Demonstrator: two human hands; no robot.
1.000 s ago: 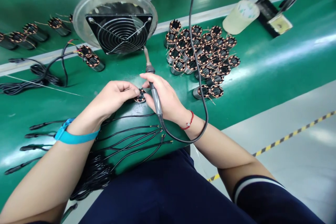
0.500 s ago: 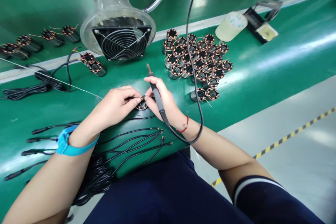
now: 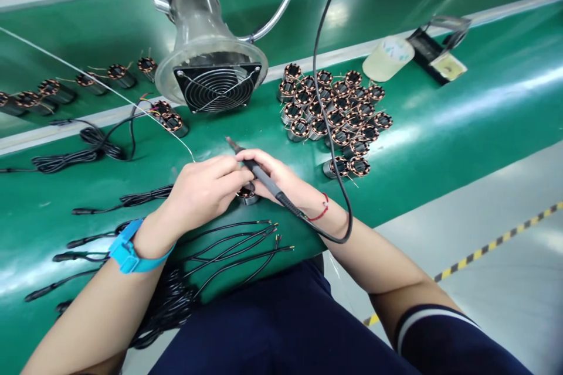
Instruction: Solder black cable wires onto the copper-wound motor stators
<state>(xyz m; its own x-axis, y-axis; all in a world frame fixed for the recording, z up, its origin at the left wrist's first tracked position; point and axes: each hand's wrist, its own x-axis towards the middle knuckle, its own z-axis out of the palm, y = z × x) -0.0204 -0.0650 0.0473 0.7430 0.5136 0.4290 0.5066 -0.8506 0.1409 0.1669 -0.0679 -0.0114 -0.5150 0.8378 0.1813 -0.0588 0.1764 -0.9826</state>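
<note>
Right hand (image 3: 281, 179) wrapped firmly round the soldering iron (image 3: 268, 186), left hand (image 3: 202, 196) curled over a copper-wound stator (image 3: 247, 195), probably stiff, best held by its body.

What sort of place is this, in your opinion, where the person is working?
Probably an electronics or small-motor factory line: a green conveyor belt, a fume extractor fan, a soldering iron in the right hand, and many copper-wound motor coils.

You have two hands (image 3: 202, 196) (image 3: 277, 179), one soldering iron (image 3: 259, 177) and one stator (image 3: 247, 194) here. Farther off stand one fan (image 3: 215, 89) and one tape roll (image 3: 388, 58).
</note>
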